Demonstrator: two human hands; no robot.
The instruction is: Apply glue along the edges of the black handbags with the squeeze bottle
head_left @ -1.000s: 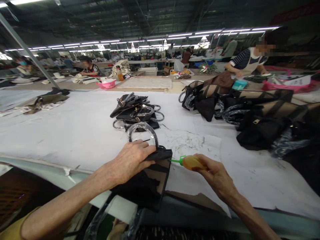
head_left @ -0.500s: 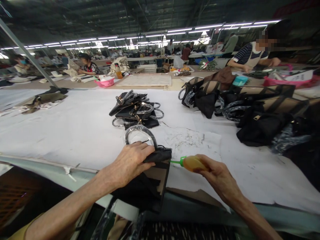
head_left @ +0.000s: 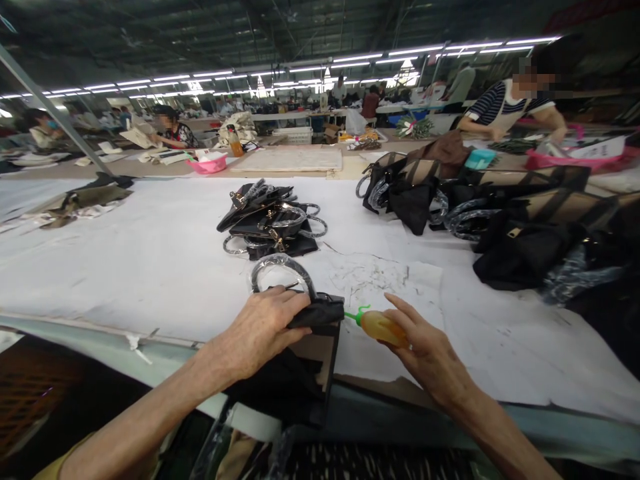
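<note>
A black handbag point(head_left: 327, 312) with a plastic-wrapped handle point(head_left: 283, 261) lies at the table's near edge, its lower part hanging over. My left hand point(head_left: 273, 317) grips the bag's upper edge, fingers on top and thumb below. In my right hand point(head_left: 423, 343) is a squeeze bottle point(head_left: 384, 329) of amber liquid with a green nozzle. The bottle lies on its side, with its nozzle tip at the right end of the bag's top edge; whether it touches cannot be made out. My right index finger is raised off the bottle.
Black bag pieces with wrapped handles point(head_left: 273, 223) are heaped just beyond. Black and tan bags point(head_left: 530, 247) line the right side. Thread scraps point(head_left: 375, 277) lie on the white table cover point(head_left: 150, 247). Across the table are a pink basin point(head_left: 207, 163) and a co-worker point(head_left: 505, 110).
My right hand has turned the bottle slightly, so its nozzle tilts up toward the bag. The right index finger has lifted. My left hand stays on the bag.
</note>
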